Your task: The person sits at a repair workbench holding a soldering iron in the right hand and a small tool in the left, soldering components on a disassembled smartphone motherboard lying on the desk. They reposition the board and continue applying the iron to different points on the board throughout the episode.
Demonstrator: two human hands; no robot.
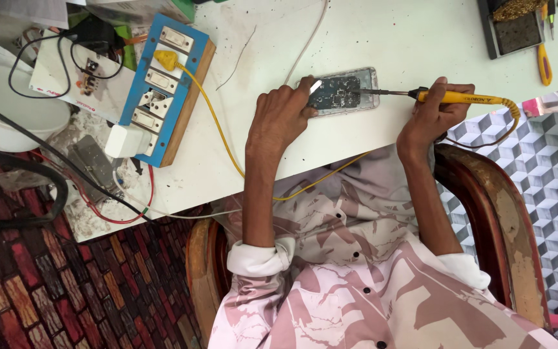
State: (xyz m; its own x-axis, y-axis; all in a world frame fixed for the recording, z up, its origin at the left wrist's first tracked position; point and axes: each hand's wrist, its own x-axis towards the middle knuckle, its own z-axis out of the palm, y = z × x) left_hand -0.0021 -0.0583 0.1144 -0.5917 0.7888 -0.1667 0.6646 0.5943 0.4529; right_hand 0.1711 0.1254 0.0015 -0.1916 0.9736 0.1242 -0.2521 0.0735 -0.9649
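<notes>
- The opened phone (343, 92) lies back-up on the white table (408, 32), circuit board showing, just past the near edge in front of you.
- Your left hand (281, 116) rests on the phone's nine o'clock end, fingers pressed down to pin it flat. No closed grasp, just a hold-down.
- Your right hand (435, 110) is clamped around the yellow soldering iron (463, 97) at three o'clock of the phone. Its tip reaches onto the board's right edge.
- Step in hand, as I judge it: soldering on the board. The next move calls for a steady tip and a phone that does not slide.
- The iron's yellow cord (217, 123) runs from your lap across the table edge up to the blue switch board (163, 87) at nine o'clock, passing under your left forearm. It could tug or snag.
- A thin white wire (308, 39) trails off at twelve o'clock, close to your left fingers.
- Black tray (511, 29) at one o'clock, well apart.
- White bowl (8, 106) far out at nine o'clock.
</notes>
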